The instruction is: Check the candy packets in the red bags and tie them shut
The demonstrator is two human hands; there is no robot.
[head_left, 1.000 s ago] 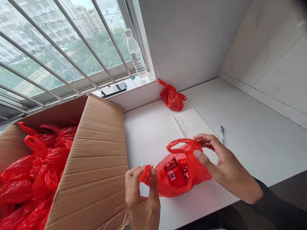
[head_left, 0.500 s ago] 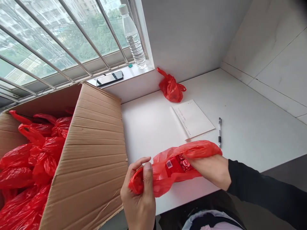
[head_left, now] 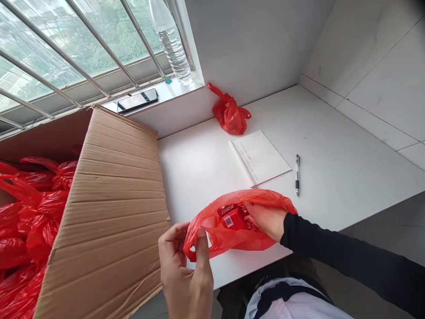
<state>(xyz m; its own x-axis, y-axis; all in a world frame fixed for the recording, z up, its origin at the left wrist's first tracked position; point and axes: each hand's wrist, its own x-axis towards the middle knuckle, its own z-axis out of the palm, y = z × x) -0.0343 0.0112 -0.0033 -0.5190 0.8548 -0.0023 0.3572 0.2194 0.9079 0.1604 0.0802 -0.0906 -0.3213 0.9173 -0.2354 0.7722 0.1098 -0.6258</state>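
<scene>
A thin red plastic bag (head_left: 232,239) lies on its side at the table's near edge, its mouth spread wide. My left hand (head_left: 187,270) pinches the bag's handle end between thumb and fingers. Inside the bag are small red packets (head_left: 234,219), one showing a white barcode label. My right hand (head_left: 267,220) reaches into the bag beside these packets. Its fingers are hidden by the packets and plastic, so their grip does not show.
At left stands a cardboard box (head_left: 113,208) filled with knotted red bags (head_left: 43,217). On the white table (head_left: 195,164) are another tied red bag (head_left: 230,116), a notebook (head_left: 264,157) and a pen (head_left: 297,175). A phone (head_left: 137,101) and a water bottle (head_left: 174,53) rest on the windowsill.
The bag's mouth has opened wider and more of the packets show. My right hand has shifted left, deeper into the bag. The view has moved slightly right and down.
</scene>
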